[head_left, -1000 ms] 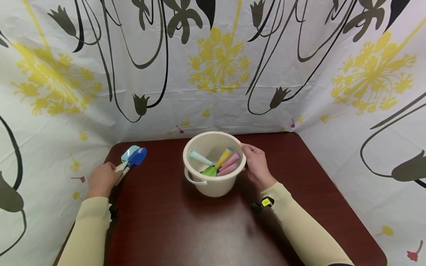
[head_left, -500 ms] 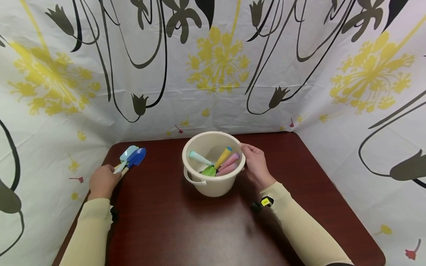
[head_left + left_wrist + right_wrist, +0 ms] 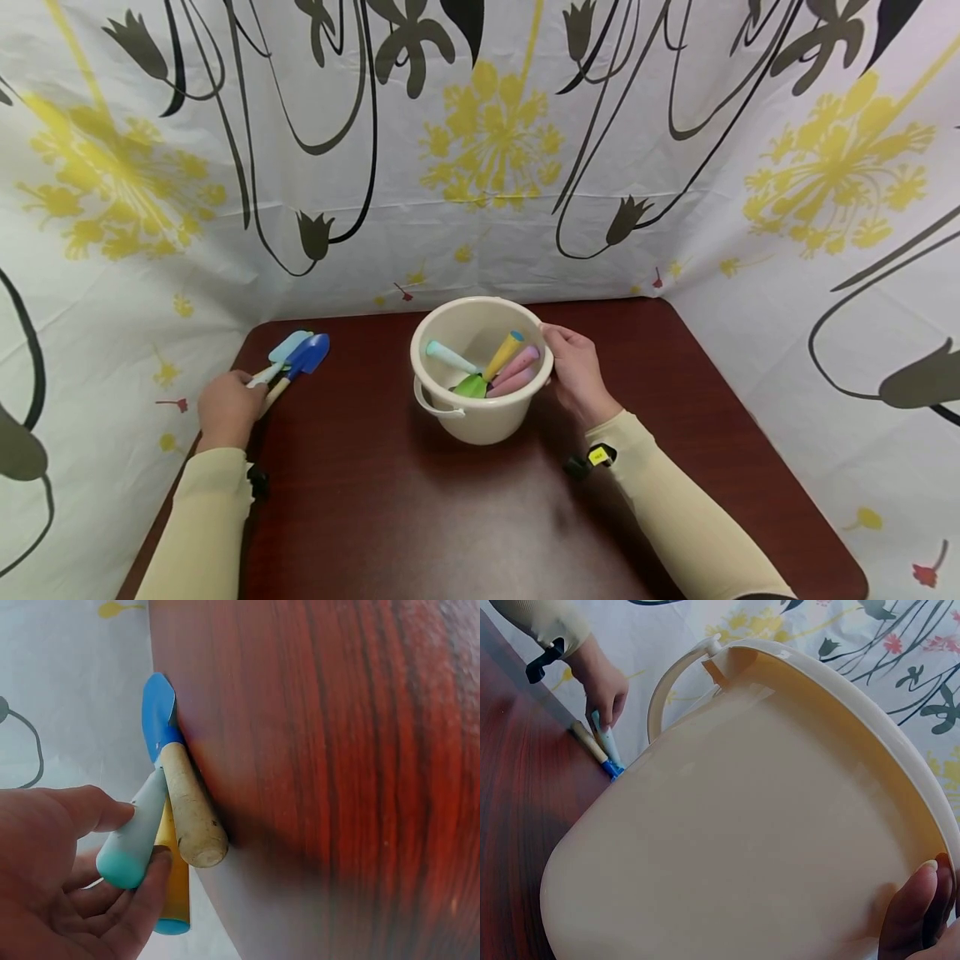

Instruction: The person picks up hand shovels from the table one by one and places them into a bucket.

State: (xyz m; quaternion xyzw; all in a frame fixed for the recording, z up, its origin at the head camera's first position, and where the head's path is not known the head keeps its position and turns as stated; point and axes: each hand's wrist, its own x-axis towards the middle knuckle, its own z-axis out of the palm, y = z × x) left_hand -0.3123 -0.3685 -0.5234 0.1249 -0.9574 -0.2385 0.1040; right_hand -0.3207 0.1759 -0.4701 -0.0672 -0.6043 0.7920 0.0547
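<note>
At the table's left, my left hand (image 3: 228, 408) pinches the pale-blue handle of a light-blue toy shovel (image 3: 139, 825) between thumb and fingers. Right against it lies a blue trowel (image 3: 309, 354) with a wooden handle (image 3: 191, 810). A yellow handle (image 3: 178, 892) with a blue end shows behind the fingers in the left wrist view; its blade is hidden. My right hand (image 3: 577, 367) grips the right rim of a cream bucket (image 3: 487, 421), fingers against its outside wall. Inside stand a teal handle (image 3: 450, 357), a yellow handle (image 3: 504, 354), two pink handles (image 3: 517, 367) and a green blade (image 3: 472, 385).
The dark red wooden table (image 3: 360, 517) carries all of this. A white flower-patterned cloth (image 3: 480, 250) hangs close behind it and along both sides. The bucket's bail (image 3: 435, 404) hangs down at its front left.
My left hand has shifted its fingers around the tool handles and now has the pale-blue one, which has turned slightly away from the wooden handle. The right hand and bucket stay put.
</note>
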